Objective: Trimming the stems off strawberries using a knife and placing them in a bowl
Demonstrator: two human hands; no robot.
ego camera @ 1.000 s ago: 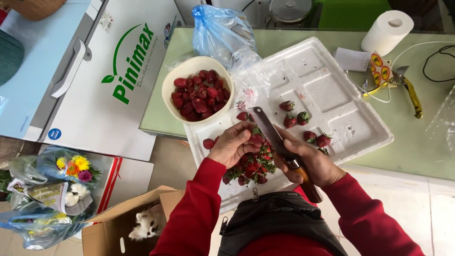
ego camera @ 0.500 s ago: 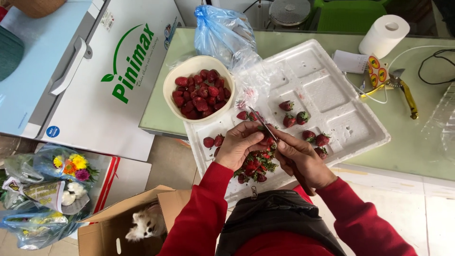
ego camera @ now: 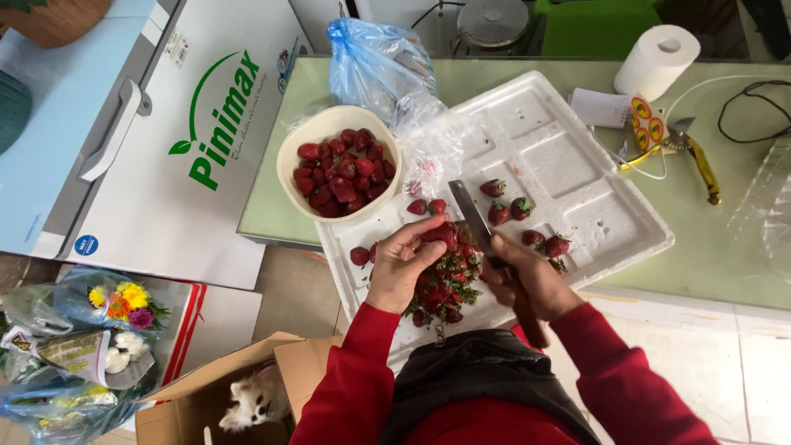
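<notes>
Where it sits: as the left hand pinches it, the strawberry is mid-frame over the foam tray.
Right hand: closed on the knife.
Handling: soft, light, probably slippery; hold its sides gently.

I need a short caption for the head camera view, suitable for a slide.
Left hand holds a strawberry while right hand grips a knife over a white foam tray.

The right hand is covering the middle of the knife handle; the left hand is hiding part of the strawberry it is pinching; the clear container is running off the right edge; the basket is being cropped far left.
</notes>
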